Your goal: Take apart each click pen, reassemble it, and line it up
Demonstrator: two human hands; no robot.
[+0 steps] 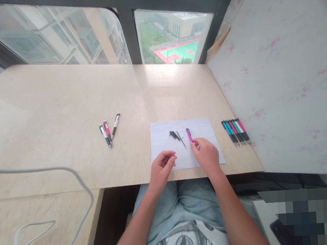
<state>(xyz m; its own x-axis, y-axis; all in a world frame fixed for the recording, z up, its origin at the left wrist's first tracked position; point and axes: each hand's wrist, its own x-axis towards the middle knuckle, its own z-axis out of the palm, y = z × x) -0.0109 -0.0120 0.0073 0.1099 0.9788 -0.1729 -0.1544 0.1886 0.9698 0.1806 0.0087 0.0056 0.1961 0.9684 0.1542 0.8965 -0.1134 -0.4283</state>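
Observation:
A white sheet of paper (202, 129) lies on the beige table (68, 106) in front of me. On it rest small black pen parts (174, 134), a thin black refill (181, 139) and a pink pen barrel (189, 134). My right hand (207, 155) rests on the paper with its fingertips pinched on the near end of the pink barrel. My left hand (162, 166) hovers at the paper's near left edge, fingers curled with thumb against fingertips; whether they hold a small part is unclear.
Three assembled pens (109, 130) lie left of the paper. A row of several coloured pens (235, 130) lies at its right. A patterned panel (282, 74) rises along the right side. A white cable (46, 203) loops at the near left. Windows stand behind the table.

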